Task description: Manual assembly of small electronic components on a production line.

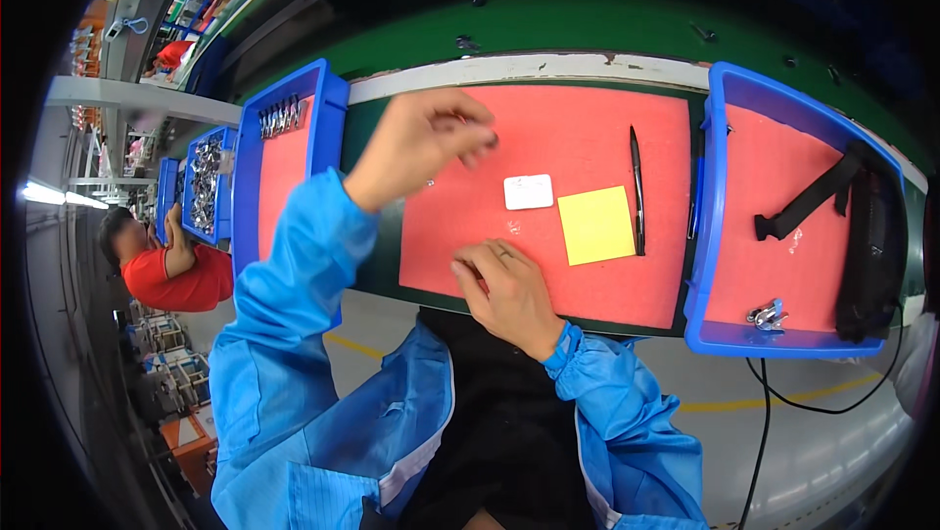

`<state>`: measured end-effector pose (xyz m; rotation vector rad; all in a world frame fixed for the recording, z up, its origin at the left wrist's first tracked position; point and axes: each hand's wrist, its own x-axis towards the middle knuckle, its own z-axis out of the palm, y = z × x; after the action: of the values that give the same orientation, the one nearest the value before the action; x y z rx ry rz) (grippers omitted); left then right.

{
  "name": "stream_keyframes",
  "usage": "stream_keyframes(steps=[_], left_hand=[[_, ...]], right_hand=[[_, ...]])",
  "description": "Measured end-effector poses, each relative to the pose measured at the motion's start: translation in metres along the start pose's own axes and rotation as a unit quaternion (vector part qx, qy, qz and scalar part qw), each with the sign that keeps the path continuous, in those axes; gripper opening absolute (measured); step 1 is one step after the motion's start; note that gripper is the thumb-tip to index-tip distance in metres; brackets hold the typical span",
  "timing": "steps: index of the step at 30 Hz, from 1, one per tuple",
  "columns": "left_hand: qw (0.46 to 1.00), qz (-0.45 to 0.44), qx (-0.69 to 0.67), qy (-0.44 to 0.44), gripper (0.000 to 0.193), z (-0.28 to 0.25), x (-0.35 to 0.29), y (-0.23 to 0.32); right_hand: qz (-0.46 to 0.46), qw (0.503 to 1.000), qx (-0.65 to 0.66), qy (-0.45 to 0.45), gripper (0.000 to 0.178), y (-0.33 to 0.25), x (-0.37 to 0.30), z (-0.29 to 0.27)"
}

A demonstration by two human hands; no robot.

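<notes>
My left hand [421, 146] is raised over the left part of the pink foam mat [587, 134], slightly blurred. Its thumb and fingers are pinched on a small dark piece [492, 140], too little to name. Near the mat's front edge rests my right hand [509, 297], its fingers curled inward; whatever may be inside them is hidden. A small white rectangular piece [529, 192] lies between and beyond the hands. Right of it are a yellow square sticky-note pad [596, 226] and a black pen [637, 187]. A tiny shiny bit [430, 183] sits below my left wrist.
A blue tray [333, 129] at left holds a row of small metal clip-like parts [282, 117]. The right blue tray [697, 310] holds a black strap-like item [813, 199] and shiny metal pieces [769, 316]. Beyond runs a green belt [587, 36]. A person in red [176, 276] sits far left.
</notes>
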<state>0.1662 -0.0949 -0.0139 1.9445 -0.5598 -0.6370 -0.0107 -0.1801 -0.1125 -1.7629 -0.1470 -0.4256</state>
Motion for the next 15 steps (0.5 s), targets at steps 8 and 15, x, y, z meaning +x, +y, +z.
stream_keyframes(steps=[8,15], left_hand=[[0.993,-0.057,-0.09,0.047,0.014,0.061,-0.016,-0.029],[0.993,-0.04,-0.061,0.09,0.017,0.065,-0.01,-0.029]], right_hand=[[-0.019,1.0,0.008,-0.012,0.009,0.001,-0.005,0.006],[-0.021,1.0,0.01,0.003,0.009,0.002,-0.007,0.005]])
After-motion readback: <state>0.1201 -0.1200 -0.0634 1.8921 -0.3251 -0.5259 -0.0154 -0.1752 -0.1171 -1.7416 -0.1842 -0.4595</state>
